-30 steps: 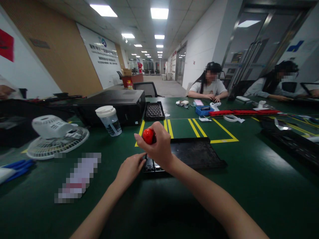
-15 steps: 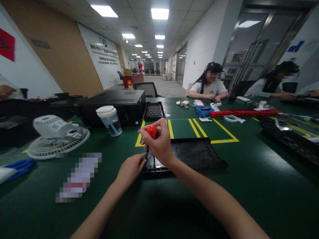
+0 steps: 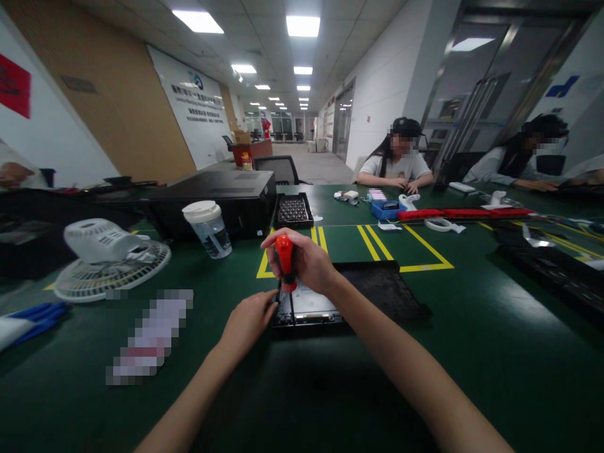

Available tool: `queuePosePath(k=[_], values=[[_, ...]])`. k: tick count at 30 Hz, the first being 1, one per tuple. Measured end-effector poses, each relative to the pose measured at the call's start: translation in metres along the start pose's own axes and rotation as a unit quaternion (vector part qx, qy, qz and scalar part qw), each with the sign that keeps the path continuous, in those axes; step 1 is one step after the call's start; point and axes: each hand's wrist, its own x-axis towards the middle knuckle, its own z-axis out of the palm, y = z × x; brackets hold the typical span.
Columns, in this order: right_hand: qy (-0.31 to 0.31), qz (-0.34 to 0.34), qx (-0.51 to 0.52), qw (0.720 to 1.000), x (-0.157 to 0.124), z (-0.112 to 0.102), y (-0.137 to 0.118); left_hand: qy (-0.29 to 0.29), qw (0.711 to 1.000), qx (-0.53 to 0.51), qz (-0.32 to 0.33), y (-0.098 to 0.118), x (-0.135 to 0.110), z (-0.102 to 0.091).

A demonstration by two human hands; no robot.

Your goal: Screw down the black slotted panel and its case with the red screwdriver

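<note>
A red-and-black handled screwdriver (image 3: 285, 257) stands nearly upright in my right hand (image 3: 309, 257), its tip down over the left part of a flat black device casing (image 3: 377, 290). The tip itself is too small to make out. Inside the casing's left portion lies a shiny metal plate (image 3: 311, 306), partly covered by my right forearm. My left hand (image 3: 252, 314) rests at the casing's left edge, fingers curled and pressed against that edge. Its fingertips are partly hidden.
Left of my hands are a white fan (image 3: 111, 261), a lidded cup (image 3: 207, 229), blue gloves (image 3: 35, 321) and a black computer case (image 3: 212, 198). Behind the casing stands a black tray of small parts (image 3: 293, 211). A blue box (image 3: 384, 211) and a seated person (image 3: 396, 167) are across the table.
My right hand has loosened and turned round the screwdriver, with its fingers more extended, so more of the handle shows. My left hand and the casing have stayed in place.
</note>
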Motion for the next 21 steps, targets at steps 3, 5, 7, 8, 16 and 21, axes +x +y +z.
queuePosePath(k=[3, 5, 7, 8, 16, 21], values=[[-0.02, 0.016, 0.001, 1.0, -0.001, -0.003, -0.003, -0.004, 1.0, 0.006, -0.005, 0.0, 0.001, 0.0], [-0.031, 0.022, 0.004, 0.999, -0.001, -0.005, -0.004, -0.003, 1.0, 0.006, -0.004, 0.0, 0.001, 0.0], [-0.037, 0.03, 0.005, 0.999, -0.002, -0.007, -0.004, 0.0, 1.0, 0.004, 0.001, 0.0, 0.002, 0.0], [-0.037, 0.034, 0.004, 0.999, -0.002, -0.008, -0.005, 0.003, 1.0, 0.003, 0.003, 0.0, 0.002, 0.0], [-0.041, 0.051, 0.013, 0.998, -0.004, -0.01, -0.009, -0.008, 1.0, 0.007, -0.005, 0.003, 0.0, -0.002], [-0.044, 0.051, 0.009, 0.998, -0.004, -0.014, -0.011, 0.002, 1.0, 0.004, 0.006, 0.001, 0.0, -0.001]])
